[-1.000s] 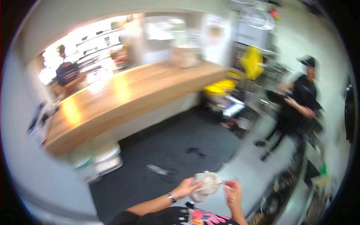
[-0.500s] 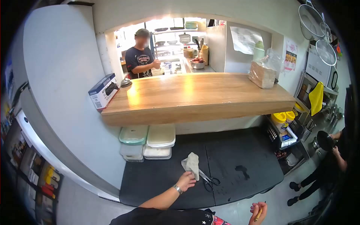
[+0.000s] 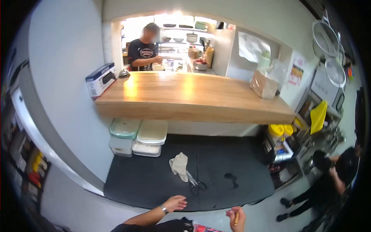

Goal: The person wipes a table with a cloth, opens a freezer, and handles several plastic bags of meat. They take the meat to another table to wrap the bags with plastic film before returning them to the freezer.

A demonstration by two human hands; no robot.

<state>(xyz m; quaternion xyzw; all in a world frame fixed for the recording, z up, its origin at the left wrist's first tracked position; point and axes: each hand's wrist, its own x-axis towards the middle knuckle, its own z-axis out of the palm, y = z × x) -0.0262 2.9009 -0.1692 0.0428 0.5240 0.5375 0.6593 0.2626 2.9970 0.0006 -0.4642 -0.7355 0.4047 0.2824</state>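
My left hand [image 3: 175, 203], with a metal watch on its wrist, is over the front edge of the black table [image 3: 143, 181]. Its fingers are loosely extended and hold nothing. Black-handled scissors [image 3: 197, 186] lie just beyond it, their blades partly under a crumpled beige cloth [image 3: 179, 166]. At the lower right, below the table edge, my right hand [image 3: 240, 220] is closed around a slim yellow-brown stick [image 3: 236, 219]. What kind of stick it is cannot be made out.
Lidded containers [image 3: 152, 132] are stacked at the table's back left, beneath a wooden counter [image 3: 162, 87]. A glove box [image 3: 100, 81] and a bagged stack [image 3: 264, 82] sit on the counter. One person [image 3: 146, 50] stands behind it; another [image 3: 324, 181] holds a dark pan at right.
My left hand has drawn back from the cloth and scissors toward the table's front edge. The cloth lies flatter on the table. My right hand still holds the stick. The view has shifted.
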